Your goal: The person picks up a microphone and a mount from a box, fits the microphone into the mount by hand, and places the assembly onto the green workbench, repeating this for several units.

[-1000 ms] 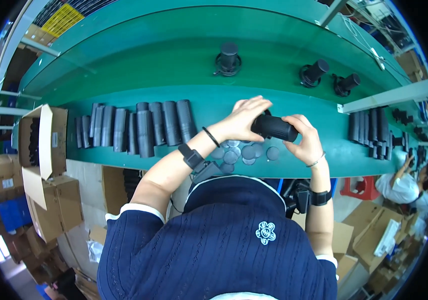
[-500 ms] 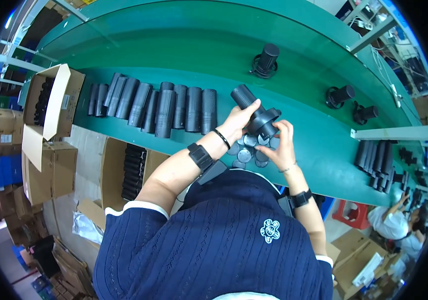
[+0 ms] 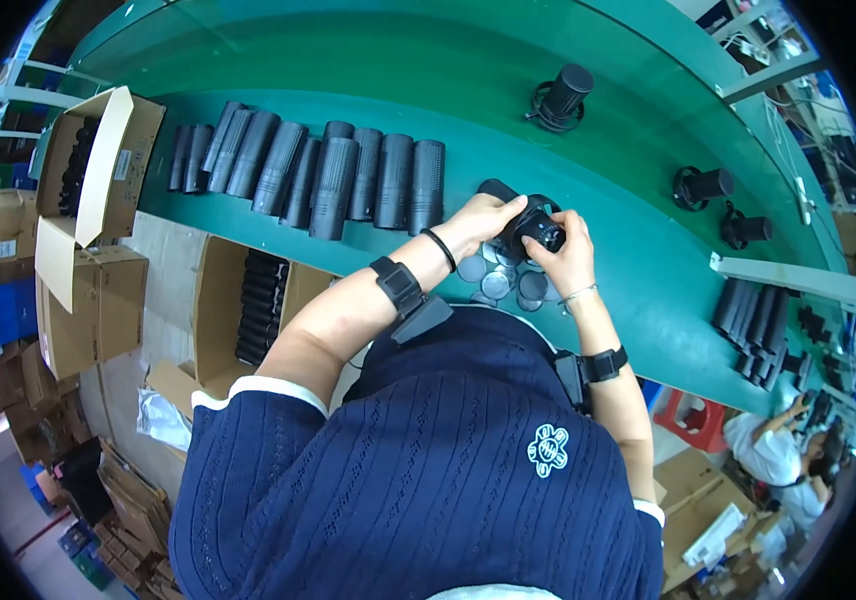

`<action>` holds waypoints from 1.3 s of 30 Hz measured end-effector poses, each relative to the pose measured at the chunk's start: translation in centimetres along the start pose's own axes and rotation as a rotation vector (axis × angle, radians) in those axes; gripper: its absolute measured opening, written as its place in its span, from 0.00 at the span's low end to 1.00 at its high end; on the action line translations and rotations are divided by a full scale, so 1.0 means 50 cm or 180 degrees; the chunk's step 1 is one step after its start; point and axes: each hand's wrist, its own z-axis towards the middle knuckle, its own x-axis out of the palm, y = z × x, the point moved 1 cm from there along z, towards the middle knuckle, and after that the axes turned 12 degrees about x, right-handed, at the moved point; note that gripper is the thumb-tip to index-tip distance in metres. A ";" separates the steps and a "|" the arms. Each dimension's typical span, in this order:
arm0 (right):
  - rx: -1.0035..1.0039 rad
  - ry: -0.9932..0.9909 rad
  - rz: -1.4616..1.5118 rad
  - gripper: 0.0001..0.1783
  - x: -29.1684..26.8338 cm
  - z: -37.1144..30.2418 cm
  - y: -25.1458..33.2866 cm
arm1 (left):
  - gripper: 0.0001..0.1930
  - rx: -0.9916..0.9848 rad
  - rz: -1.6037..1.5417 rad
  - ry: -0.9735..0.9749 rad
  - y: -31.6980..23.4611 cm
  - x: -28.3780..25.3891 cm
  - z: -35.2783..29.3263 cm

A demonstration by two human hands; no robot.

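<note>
Close over the green bench (image 3: pixel 638 290), both my hands are around a black cylindrical device with a wide flared head (image 3: pixel 538 212). My left hand (image 3: pixel 483 222) is closed on its body, which tilts away from me. The device's shiny, dark round end is turned up toward me. My right hand (image 3: pixel 572 262) has its thumb and fingers closed on the rim of that end; whether a thin part sits under the fingertips is hidden. Several round, clear-looking discs (image 3: pixel 496 284) lie loosely on the bench just below my hands.
A row of ridged black tubes (image 3: pixel 333 190) stands to the left. Cartons of black parts (image 3: pixel 203 320) are beside the bench. Beyond, similar ringed devices (image 3: pixel 563 100) rest on green. More tubes (image 3: pixel 748 312) lie right, past a white post (image 3: pixel 788 280); a co-worker (image 3: pixel 768 450) sits there.
The device has tipped so that its round end faces me and its body points away. My right fingers have moved from beside the discs up onto that end.
</note>
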 end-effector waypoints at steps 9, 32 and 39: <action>-0.0203 0.0331 -0.0004 0.30 -0.005 0.009 0.012 | 0.29 0.0372 -0.0195 -0.0149 0.027 -0.006 0.018; -0.0128 0.0362 -0.0148 0.30 0.001 0.008 0.031 | 0.18 0.0429 -0.1675 -0.0839 0.057 0.022 0.011; -0.0019 0.0336 -0.0353 0.31 0.001 0.006 0.050 | 0.18 0.0413 -0.1886 -0.0866 0.066 0.030 0.024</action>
